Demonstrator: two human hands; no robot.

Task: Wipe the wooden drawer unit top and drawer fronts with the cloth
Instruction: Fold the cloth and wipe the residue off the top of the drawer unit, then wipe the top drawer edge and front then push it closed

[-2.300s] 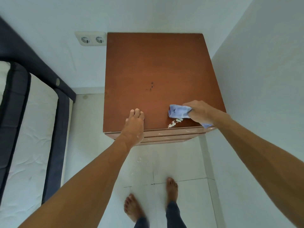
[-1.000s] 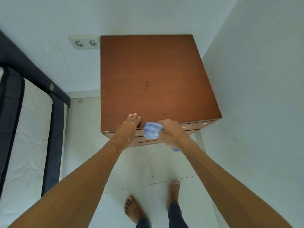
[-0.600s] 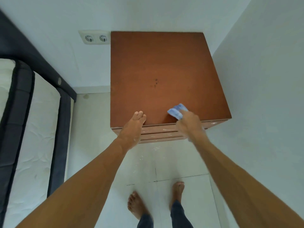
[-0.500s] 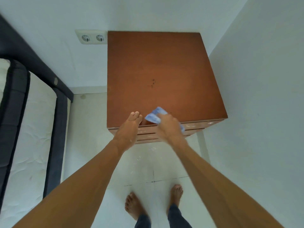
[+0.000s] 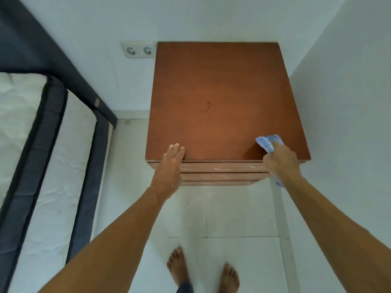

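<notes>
Wooden drawer unit point(image 5: 222, 98) stands in room corner, back edge against rear wall, right side close to the right wall point(image 5: 349, 123). Right hand point(image 5: 280, 163) fisted around light blue cloth point(image 5: 267, 142) at front right corner of the top, cloth touching the wood just inside the front edge; a bit of cloth hangs below the wrist. Left hand point(image 5: 169, 168) flat, fingers together, resting over front edge near left corner, fingertips on the top. Drawer fronts point(image 5: 220, 172) show pale smears. Rest of top bare, small dark marks mid-surface. Bed point(image 5: 42, 155) to left, floor strip point(image 5: 127, 166) between. Double socket point(image 5: 138, 49) on rear wall. Bare feet point(image 5: 179, 269) on tiled floor below.
</notes>
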